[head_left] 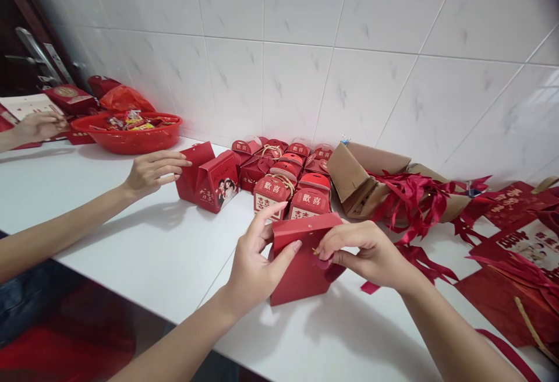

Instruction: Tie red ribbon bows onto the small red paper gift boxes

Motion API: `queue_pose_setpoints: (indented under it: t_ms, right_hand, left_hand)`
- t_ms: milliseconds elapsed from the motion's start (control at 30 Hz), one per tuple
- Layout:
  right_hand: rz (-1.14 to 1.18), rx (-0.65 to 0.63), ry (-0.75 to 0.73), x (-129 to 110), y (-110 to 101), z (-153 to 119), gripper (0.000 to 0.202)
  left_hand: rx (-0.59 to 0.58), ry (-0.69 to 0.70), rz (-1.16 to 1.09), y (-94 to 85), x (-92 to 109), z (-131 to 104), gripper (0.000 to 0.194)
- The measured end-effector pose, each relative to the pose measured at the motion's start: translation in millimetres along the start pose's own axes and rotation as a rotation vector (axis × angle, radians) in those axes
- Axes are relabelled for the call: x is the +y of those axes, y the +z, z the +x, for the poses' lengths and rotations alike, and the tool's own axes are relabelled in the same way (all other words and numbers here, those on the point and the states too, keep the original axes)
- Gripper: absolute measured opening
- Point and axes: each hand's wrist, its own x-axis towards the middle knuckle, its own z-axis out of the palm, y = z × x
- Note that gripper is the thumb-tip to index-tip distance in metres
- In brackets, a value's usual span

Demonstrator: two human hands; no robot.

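Gripping 1 red box (298,277) w/ L hand (254,265), R hand (369,249) pinching 1 red piece (324,263), poss. ribbon.

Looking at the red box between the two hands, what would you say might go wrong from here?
The small red piece pinched in the right hand might slip from the fingertips. Little boxes stand close behind the red box that the left hand steadies, so a push could shift them. Loose ribbons near the right wrist might snag.

Slender bare forearms (194,335), narrow wrists (227,300) and bare hands (255,262) with slim fingers (267,215) and smooth nails (297,246).
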Motion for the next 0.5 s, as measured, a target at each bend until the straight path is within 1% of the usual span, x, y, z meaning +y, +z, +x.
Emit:
queue_pose_setpoints:
  t_ms: [67, 167, 233, 267, 333, 433, 500]
  right_hand:
    - [-0.031, 0.051, 0.054, -1.8, 3.9, 0.4, 0.015]
    - [-0.05, 0.138, 0.12, -3.9, 9.3, 0.6, 0.013]
    - [-0.028, 0.171, 0.145, -4.6, 12.0, 0.5, 0.012]
    - [-0.011, 0.183, 0.155, -4.9, 13.1, 0.5, 0.013]
    - [-0.004, 0.204, 0.165, -6.1, 15.1, 0.9, 0.014]
    - [-0.076, 0.245, 0.148, -9.9, 18.2, 2.5, 0.012]
    - [-0.129, 0.278, 0.161, -13.5, 20.5, 3.7, 0.012]
  left_hand:
    - [0.008, 0.036, 0.055, -1.0, -2.6, -0.9, 0.05]
    - [-0.009, 0.105, 0.159, -2.2, -4.4, -0.6, 0.032]
    - [-0.034, 0.12, 0.191, -2.4, -3.4, 0.2, 0.02]
    - [-0.043, 0.115, 0.2, -2.5, -2.3, 0.6, 0.016]
    - [-0.032, 0.118, 0.238, -2.3, 0.0, 0.7, 0.014]
    - [0.032, 0.17, 0.299, -1.3, 1.5, -0.6, 0.013]
    - [0.044, 0.187, 0.268, 0.4, 0.7, -2.2, 0.013]
